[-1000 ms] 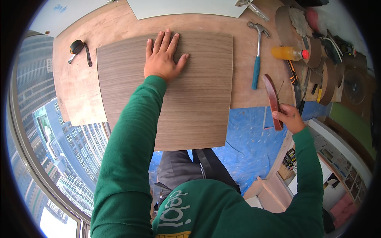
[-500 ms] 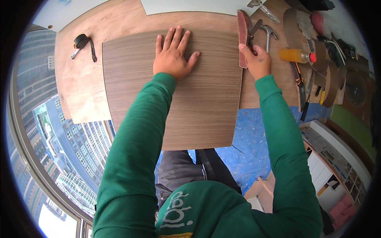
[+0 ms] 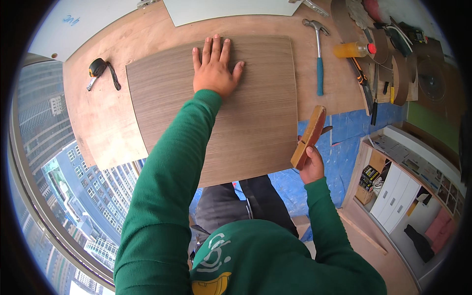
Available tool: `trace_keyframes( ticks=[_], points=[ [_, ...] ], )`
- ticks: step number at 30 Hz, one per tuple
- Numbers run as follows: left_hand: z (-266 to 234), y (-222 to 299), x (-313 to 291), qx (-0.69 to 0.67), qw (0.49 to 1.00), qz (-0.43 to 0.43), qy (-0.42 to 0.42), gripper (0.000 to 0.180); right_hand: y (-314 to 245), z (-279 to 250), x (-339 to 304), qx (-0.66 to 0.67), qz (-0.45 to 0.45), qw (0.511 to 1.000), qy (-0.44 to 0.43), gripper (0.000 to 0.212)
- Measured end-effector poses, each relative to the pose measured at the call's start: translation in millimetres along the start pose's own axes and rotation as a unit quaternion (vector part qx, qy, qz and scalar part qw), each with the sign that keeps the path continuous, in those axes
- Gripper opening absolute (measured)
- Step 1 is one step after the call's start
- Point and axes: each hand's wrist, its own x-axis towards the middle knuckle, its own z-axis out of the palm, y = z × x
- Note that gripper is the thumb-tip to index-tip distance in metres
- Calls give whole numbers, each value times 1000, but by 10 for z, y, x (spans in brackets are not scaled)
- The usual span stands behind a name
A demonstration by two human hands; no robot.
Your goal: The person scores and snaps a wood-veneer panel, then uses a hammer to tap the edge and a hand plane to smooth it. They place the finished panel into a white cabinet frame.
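Note:
My left hand lies flat with fingers spread on the far part of a brown wood-grain panel. The panel rests on a plywood worktop and its near end overhangs toward my legs. My right hand is closed round a wooden hand plane, just off the panel's right edge near its front corner. The plane is tilted, with its reddish underside and slot showing. Part of its cross handle sticks out to the right, while some of my fingers are hidden behind the body.
A tape measure lies left of the panel, a hammer right of it. Beyond are a bottle of orange liquid, a utility knife and offcut strips. White panels stand behind. Blue sheeting covers the floor.
My right hand has brought the hand plane from the panel's far right corner back toward me and turned it, uncovering the hammer. My left hand stays flat on the panel.

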Motion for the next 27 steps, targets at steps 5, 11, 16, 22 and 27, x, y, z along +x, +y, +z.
trace_keyframes(
  ticks=[5, 11, 16, 22, 27],
  points=[
    [18, -4, 2, 24, 1000, 7, -17, 76, 150, -62, -2, -89, -1, 996, 23, 56],
    [68, -25, -32, 36, 999, 15, 9, 76, 190, -121, -32, -65, 9, 998, 14, 53],
    [38, -60, -201, 36, 998, 42, -2, 77, 360, -178, -366, -10, 38, 999, 0, 52],
    [0, -26, -267, 56, 997, 39, -29, 75, 568, -197, -384, 12, 47, 999, -3, 51],
    [-14, -17, -268, 59, 997, 38, -28, 75, 435, -111, -349, -87, -42, 995, 22, 41]
  ],
)
